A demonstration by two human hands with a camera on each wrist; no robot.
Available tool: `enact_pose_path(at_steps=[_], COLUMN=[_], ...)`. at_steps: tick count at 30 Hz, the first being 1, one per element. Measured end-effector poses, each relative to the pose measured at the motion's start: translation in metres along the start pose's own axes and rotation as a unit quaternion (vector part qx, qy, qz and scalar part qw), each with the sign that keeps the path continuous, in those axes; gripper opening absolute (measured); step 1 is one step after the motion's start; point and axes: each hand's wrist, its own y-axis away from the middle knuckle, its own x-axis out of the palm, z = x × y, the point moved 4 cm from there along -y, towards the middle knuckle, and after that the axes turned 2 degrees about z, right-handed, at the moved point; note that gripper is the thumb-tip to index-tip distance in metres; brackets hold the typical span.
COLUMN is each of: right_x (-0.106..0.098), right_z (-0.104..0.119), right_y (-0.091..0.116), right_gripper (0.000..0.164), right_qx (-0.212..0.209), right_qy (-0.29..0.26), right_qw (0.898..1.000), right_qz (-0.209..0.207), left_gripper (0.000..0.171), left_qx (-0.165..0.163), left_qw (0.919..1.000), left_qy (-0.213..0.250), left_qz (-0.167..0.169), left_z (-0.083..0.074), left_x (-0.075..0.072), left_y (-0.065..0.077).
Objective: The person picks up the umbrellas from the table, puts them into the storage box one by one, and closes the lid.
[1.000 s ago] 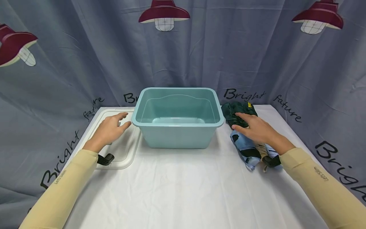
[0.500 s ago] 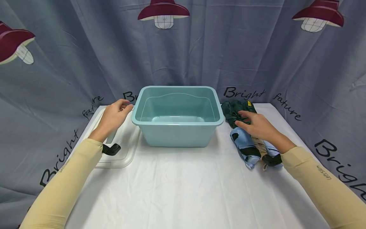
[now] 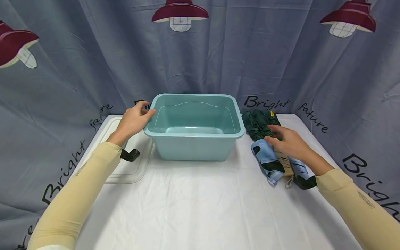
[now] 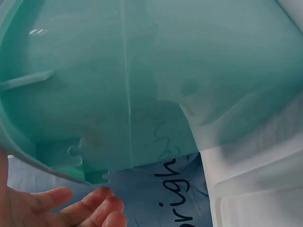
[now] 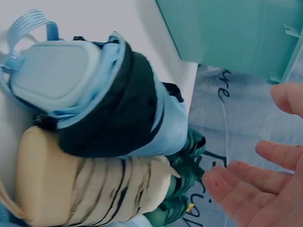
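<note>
A teal plastic bin (image 3: 193, 147) stands upright on the table, its inside bare. At its left rim is my left hand (image 3: 134, 119), the thumb overlapping the rim in the head view; the left wrist view shows the fingers (image 4: 90, 205) stretched out just beyond the rim. Over the folded umbrellas, right of the bin, hovers my right hand (image 3: 289, 142), fingers apart and holding nothing. Nearest it are a light blue and black umbrella (image 5: 113, 104), a beige one (image 5: 109, 189) and dark green folded fabric (image 3: 257, 123). A striped blue one (image 3: 298, 168) is partly hidden by the wrist camera.
A translucent white lid (image 3: 134, 170) lies flat on the table left of the bin, partly under my left arm. White cloth covers the table (image 3: 200, 208). A grey-blue curtain (image 3: 218, 62) with printed lamps hangs close behind and at both sides.
My left hand has moved right and away from me, from over the lid to the bin's left rim. My right hand has shifted slightly right. The bin and umbrellas stay in place.
</note>
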Motion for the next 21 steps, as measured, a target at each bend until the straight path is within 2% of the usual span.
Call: enact_pose_path(at_steps=[14,21], right_x=[0.012,0.02], right_z=[-0.017,-0.013], right_y=[0.018,0.017], right_gripper=[0.071,0.071], right_qx=[0.004,0.001], right_qy=[-0.009,-0.007], right_qw=[1.0,1.0], right_qz=[0.002,0.009], left_gripper=[0.072,0.073], left_qx=[-0.012,-0.016], left_qw=[0.9981,0.9969], left_qy=[-0.056,-0.069], left_qz=[0.023,0.036], left_z=[-0.004,-0.004], left_x=[0.006,0.009], left_y=[-0.01,-0.01])
